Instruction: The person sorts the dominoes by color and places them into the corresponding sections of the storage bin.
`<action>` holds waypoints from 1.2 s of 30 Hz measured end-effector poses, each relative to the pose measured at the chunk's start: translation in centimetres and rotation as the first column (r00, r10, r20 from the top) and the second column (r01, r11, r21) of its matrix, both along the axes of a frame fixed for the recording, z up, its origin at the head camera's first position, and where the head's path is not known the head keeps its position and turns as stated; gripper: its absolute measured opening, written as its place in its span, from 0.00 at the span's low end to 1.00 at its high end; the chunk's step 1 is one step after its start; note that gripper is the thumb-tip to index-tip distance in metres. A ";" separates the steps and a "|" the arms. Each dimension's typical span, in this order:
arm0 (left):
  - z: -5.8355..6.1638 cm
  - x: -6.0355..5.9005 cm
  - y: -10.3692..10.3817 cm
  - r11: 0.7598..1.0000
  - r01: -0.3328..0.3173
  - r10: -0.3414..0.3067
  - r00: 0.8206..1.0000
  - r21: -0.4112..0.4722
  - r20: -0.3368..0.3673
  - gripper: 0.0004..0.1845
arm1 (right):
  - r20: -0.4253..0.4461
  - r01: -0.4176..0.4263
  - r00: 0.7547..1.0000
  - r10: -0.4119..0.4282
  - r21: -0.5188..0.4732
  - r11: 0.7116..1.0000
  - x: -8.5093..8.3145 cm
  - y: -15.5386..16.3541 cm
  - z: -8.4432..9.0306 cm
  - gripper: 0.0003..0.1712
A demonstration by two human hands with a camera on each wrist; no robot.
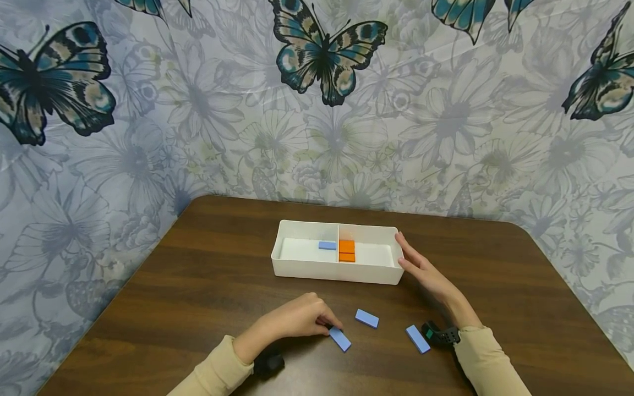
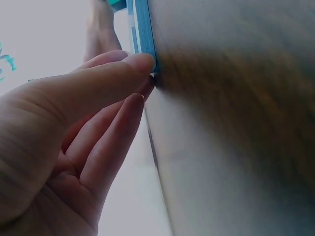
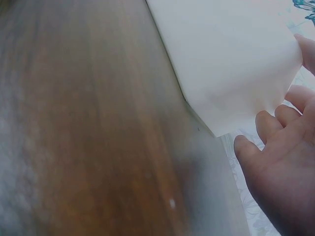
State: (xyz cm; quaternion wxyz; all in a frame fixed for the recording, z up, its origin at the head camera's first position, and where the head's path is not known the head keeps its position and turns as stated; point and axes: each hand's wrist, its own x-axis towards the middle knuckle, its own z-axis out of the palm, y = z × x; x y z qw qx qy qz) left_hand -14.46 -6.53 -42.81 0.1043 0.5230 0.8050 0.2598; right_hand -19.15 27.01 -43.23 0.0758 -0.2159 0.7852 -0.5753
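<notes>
My left hand [image 1: 299, 316] pinches one end of a blue block [image 1: 340, 339] between thumb and fingertips, low over the table. In the left wrist view the thumb presses on the face of that blue block [image 2: 142, 32]. My right hand [image 1: 428, 273] touches the right end of a white two-compartment box [image 1: 317, 269], its fingers relaxed along the end wall and rim. The right wrist view shows these fingertips [image 3: 266, 125] against the box [image 3: 231, 59]. One blue block [image 1: 327, 245] lies in the left compartment. Two orange blocks [image 1: 346, 246] lie in the right one, against the divider.
Two more blue blocks lie on the brown wooden table [image 1: 198, 308]: one [image 1: 367, 318] in front of the box, another [image 1: 418, 339] beside the right wrist strap [image 1: 440, 334]. Behind the table hangs a butterfly-patterned cloth [image 1: 223, 137].
</notes>
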 end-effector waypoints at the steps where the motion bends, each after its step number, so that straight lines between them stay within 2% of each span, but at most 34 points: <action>1: 0.0 0.0 0.0 1.000 0.000 0.000 1.000 -0.002 -0.003 0.13 | 0.000 0.000 1.000 0.000 0.001 1.000 0.0 0.0 0.0 0.35; 7: -0.1 0.1 0.0 1.000 -0.006 0.006 1.000 -0.014 -0.026 0.13 | -0.006 -0.001 1.000 0.001 0.001 1.000 0.0 -0.1 0.1 0.35; 21: -0.3 -0.2 0.0 1.000 -0.014 0.014 1.000 0.014 -0.008 0.11 | 0.002 0.007 1.000 -0.007 0.007 1.000 -0.1 0.0 0.0 0.35; 27: -0.5 -0.5 -0.2 0.998 -0.012 0.007 0.997 0.066 0.072 0.10 | -0.011 -0.003 1.000 0.003 0.007 1.000 -0.2 0.0 0.0 0.34; 31: -0.6 -0.7 -0.3 0.995 -0.015 0.000 0.990 0.098 0.144 0.10 | -0.012 -0.003 1.000 0.003 0.009 1.000 -0.2 0.0 0.0 0.34; 36: -0.3 -0.9 -0.4 0.987 -0.026 -0.006 0.980 0.156 0.201 0.10 | -0.024 -0.010 1.000 0.010 0.009 1.000 -0.1 0.0 0.0 0.34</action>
